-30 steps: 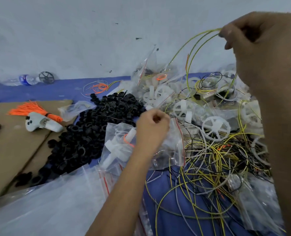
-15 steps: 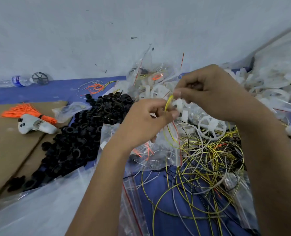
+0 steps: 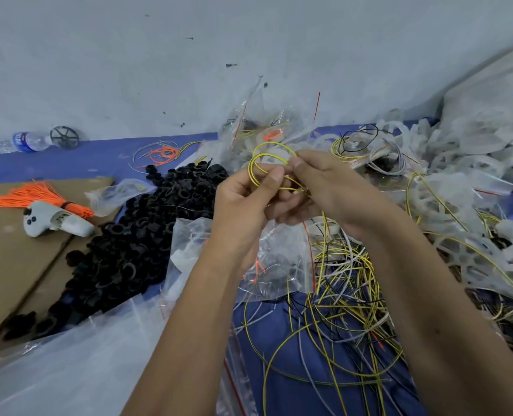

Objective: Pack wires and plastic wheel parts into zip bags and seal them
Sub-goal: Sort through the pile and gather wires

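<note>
A yellow-green wire [image 3: 262, 159] is coiled into small loops between my two hands. My left hand [image 3: 243, 202] pinches the loops with thumb and forefinger. My right hand [image 3: 327, 187] grips the same wire from the right, fingertips touching the left thumb. Below the hands hangs a clear zip bag [image 3: 279, 259] with a red seal line, holding white parts and an orange wire; its top is hidden under my hands. A tangle of yellow, white and black wires [image 3: 345, 289] lies on the blue cloth. White plastic wheel parts [image 3: 465, 187] are heaped at the right.
A pile of black plastic rings [image 3: 135, 235] lies left of centre. Cardboard [image 3: 12, 259] holds an orange wire bundle [image 3: 36, 195] and a white controller [image 3: 57, 223]. Empty clear bags [image 3: 54, 370] lie at front left. A water bottle [image 3: 21, 142] rests by the wall. Filled bags [image 3: 258, 127] stand behind.
My right hand came down from high on the right to meet the left. The long yellow-green wire is now wound into small loops held by both hands above the bag.
</note>
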